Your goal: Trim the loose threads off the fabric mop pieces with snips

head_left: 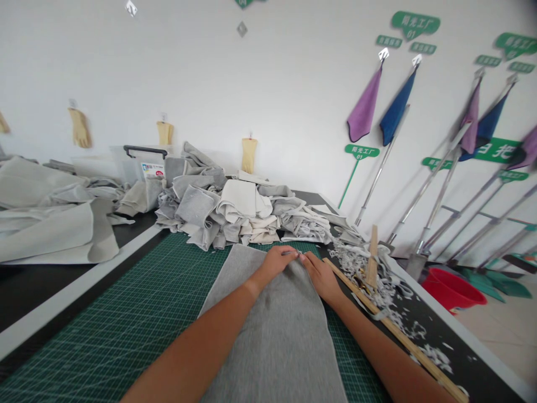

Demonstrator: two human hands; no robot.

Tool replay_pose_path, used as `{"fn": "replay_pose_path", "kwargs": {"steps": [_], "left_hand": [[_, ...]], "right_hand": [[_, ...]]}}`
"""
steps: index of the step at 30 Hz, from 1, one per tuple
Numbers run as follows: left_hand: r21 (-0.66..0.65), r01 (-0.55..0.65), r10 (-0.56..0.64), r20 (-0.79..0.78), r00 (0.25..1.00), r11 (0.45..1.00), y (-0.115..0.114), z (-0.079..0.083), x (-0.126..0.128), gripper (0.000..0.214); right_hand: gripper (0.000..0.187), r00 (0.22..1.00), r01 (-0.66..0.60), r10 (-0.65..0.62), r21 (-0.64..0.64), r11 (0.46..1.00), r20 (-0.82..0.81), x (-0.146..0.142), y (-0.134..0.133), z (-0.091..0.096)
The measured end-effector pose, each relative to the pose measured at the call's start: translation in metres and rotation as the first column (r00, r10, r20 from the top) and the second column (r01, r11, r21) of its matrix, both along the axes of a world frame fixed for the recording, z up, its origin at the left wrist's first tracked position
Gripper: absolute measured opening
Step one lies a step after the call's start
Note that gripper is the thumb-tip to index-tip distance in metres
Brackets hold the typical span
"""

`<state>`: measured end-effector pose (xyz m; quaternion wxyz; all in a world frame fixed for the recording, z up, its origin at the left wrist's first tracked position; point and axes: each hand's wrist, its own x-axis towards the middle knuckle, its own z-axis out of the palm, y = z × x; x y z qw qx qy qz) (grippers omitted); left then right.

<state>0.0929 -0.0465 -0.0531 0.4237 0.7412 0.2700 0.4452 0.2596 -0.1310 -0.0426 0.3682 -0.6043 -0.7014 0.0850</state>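
A long piece of grey fabric [268, 330] lies over the green cutting mat [138, 313], running from the near edge of the view toward the back. At its far edge my left hand [278, 262] pinches the fabric, fingers closed. My right hand [319, 273] is closed on the same edge near the far right corner, its fingertips almost meeting those of the left. Between the fingertips the edge looks bunched; whether anything small is held there too is too fine to make out.
Heaped fabric pieces [239, 207] stand behind the mat, with larger sheets [50, 229] at left. A clear bin [117, 159] sits by the wall. Right of the mat lie a long wooden strip [398, 330], a shorter wood piece [372, 257] and scraps [394, 280]. A red bucket [453, 288] is beyond.
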Motion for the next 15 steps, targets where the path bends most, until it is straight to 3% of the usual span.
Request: {"fn": "replay_pose_path", "kwargs": {"steps": [9, 15], "left_hand": [[-0.031, 0.027, -0.027, 0.004, 1.000, 0.999, -0.0001, -0.0001, -0.0009, 0.031], [-0.017, -0.013, 0.013, -0.005, 1.000, 1.000, -0.0011, -0.0002, -0.0004, 0.031]], "right_hand": [[0.041, 0.999, -0.017, 0.017, -0.008, 1.000, -0.051, -0.0015, -0.0006, 0.0022], [0.047, 0.978, -0.015, 0.009, -0.030, 0.999, -0.209, -0.0020, 0.0011, 0.0055]]}}
